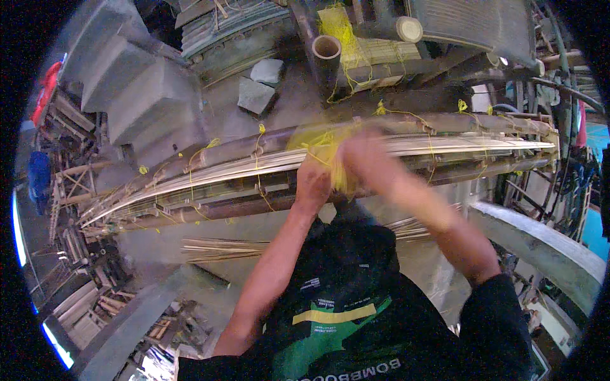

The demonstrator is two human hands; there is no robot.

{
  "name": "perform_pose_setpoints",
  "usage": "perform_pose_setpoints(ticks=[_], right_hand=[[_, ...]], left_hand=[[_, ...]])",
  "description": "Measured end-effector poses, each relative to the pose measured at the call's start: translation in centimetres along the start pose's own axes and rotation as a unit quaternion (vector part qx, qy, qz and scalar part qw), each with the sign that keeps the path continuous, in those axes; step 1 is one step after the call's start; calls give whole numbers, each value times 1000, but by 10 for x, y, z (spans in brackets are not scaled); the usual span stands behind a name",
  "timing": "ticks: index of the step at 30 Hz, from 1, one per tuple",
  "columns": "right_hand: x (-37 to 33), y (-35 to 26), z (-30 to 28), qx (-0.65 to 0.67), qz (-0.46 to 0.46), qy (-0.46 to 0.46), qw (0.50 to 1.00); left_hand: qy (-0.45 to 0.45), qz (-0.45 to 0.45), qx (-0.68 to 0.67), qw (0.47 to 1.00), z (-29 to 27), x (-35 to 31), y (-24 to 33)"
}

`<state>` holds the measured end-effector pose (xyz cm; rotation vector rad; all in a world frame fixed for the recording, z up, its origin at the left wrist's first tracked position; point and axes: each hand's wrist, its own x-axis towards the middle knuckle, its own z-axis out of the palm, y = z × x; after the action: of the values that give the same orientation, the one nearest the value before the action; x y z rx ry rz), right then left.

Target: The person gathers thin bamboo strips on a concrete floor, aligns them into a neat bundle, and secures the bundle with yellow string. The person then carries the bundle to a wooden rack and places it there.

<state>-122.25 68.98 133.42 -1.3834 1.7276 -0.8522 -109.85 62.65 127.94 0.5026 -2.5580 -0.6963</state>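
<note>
A long bundle of thin pale strips, bamboo by their look, lies across a trough-like frame of bamboo poles. Loops of yellow twine gather at the middle of the bundle, with loose strands hanging down over it. My left hand is closed on the twine against the strips, its fingertips partly hidden. Just to its right, my right hand is smeared by motion over the bundle and beside the twine. Its fingers cannot be made out.
Short yellow ties hang along the frame's poles. More loose strips lie on the floor near me. Beyond the frame are grey stone blocks, concrete steps and an upright hollow bamboo tube. A low concrete ledge runs at the right.
</note>
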Motion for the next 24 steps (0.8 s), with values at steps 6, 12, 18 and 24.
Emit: perform_pose_setpoints(ticks=[6,12,18,24], right_hand=[[-61,47,119,-161,-69,-99,980],[-79,53,113,-161,-50,-110,980],[-93,4,108,-268,-20,-29,963],[-73,-36,206,212,120,-36,969]], left_hand=[[-146,-145,-209,956,-31,47,32],[-267,-312,-274,870,57,133,-67],[-389,-264,-167,867,31,150,-97],[-185,-41,-23,982,-113,92,-187]])
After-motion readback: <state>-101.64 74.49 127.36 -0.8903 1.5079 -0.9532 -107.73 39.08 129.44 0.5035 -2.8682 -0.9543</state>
